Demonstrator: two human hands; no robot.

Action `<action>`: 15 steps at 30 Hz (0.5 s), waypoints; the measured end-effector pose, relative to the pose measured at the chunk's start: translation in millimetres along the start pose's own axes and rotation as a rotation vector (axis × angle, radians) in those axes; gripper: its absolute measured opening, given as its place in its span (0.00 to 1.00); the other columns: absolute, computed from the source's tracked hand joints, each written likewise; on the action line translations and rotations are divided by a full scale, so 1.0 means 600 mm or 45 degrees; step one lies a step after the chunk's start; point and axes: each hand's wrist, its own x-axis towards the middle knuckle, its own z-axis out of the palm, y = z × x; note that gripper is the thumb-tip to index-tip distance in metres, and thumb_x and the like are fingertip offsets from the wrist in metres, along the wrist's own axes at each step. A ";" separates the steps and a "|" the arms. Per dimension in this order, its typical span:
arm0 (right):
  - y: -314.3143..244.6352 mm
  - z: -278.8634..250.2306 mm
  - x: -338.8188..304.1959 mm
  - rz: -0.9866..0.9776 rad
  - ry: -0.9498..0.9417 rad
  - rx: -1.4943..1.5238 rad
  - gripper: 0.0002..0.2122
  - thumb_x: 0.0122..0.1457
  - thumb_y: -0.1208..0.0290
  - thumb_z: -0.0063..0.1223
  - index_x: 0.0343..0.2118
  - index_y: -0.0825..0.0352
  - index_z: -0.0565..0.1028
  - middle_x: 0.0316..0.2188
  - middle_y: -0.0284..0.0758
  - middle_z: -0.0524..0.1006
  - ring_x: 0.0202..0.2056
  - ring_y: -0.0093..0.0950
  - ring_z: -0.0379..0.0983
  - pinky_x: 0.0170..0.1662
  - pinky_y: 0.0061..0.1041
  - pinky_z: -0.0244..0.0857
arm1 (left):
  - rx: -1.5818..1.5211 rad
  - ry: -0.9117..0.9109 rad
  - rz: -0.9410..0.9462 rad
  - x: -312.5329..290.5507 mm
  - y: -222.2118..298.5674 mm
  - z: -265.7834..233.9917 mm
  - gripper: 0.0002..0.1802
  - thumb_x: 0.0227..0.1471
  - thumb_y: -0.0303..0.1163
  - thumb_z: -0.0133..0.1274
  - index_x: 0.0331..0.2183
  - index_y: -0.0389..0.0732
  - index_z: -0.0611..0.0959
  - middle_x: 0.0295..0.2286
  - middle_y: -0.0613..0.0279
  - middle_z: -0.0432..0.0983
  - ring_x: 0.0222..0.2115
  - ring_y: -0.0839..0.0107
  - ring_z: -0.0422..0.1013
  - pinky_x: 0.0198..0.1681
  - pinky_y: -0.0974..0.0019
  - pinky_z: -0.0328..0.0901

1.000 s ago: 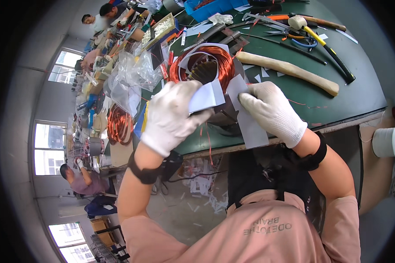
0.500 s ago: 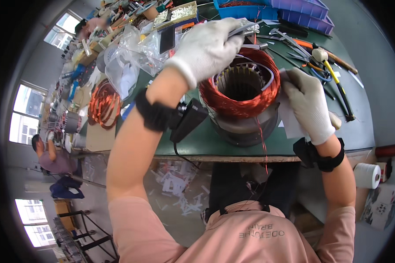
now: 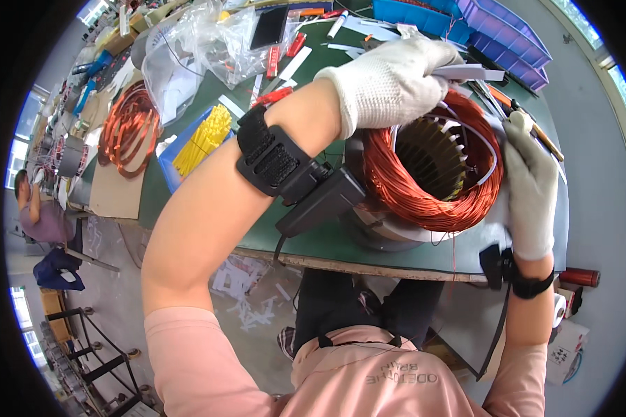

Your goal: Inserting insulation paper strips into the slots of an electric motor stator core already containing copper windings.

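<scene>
A motor stator (image 3: 389, 226) stands upright near the table's front edge, crowned by a thick ring of red copper winding (image 3: 431, 205). Slots line its bore, and a pale sleeved lead curves along the ring's inside. Over the far left of the ring, my gloved left hand (image 3: 396, 80) is closed on white insulation strips (image 3: 466, 71) that stick out to the right. My gloved right hand (image 3: 532, 184) lies along the outer right side of the winding, its fingers stretched upward. A pale sheet shows partly between that hand and the stator.
A blue tray (image 3: 170, 163) of yellow sleeving, flat copper coils (image 3: 129, 128), plastic bags (image 3: 205, 45) and a phone (image 3: 269, 28) lie left. Blue and purple bins (image 3: 508, 42) stand far right, near hand tools (image 3: 546, 139). Another person (image 3: 45, 208) sits far left.
My view has shifted, so the stator appears farther right and lower. My left hand remains above the ring with the strips. My right hand's fingers have straightened beside the winding.
</scene>
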 end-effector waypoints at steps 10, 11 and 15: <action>-0.005 -0.028 -0.026 0.096 -0.087 -0.080 0.14 0.55 0.76 0.46 0.43 0.77 0.75 0.27 0.31 0.75 0.30 0.19 0.67 0.38 0.17 0.63 | 0.275 0.090 0.073 0.007 -0.011 0.010 0.16 0.52 0.35 0.44 0.39 0.35 0.78 0.39 0.43 0.75 0.41 0.50 0.72 0.45 0.57 0.66; -0.012 -0.025 -0.024 0.099 -0.091 -0.092 0.14 0.55 0.76 0.46 0.43 0.77 0.75 0.27 0.31 0.75 0.30 0.19 0.67 0.38 0.17 0.63 | 0.263 0.094 0.073 0.007 -0.004 0.005 0.16 0.52 0.35 0.44 0.39 0.35 0.78 0.39 0.43 0.75 0.41 0.50 0.72 0.45 0.57 0.66; -0.029 -0.017 0.004 0.096 -0.242 0.198 0.16 0.55 0.76 0.46 0.46 0.78 0.73 0.39 0.35 0.73 0.37 0.20 0.68 0.44 0.18 0.62 | 0.299 0.091 0.079 0.008 0.003 0.003 0.16 0.53 0.36 0.46 0.39 0.35 0.78 0.38 0.43 0.76 0.40 0.52 0.73 0.44 0.59 0.67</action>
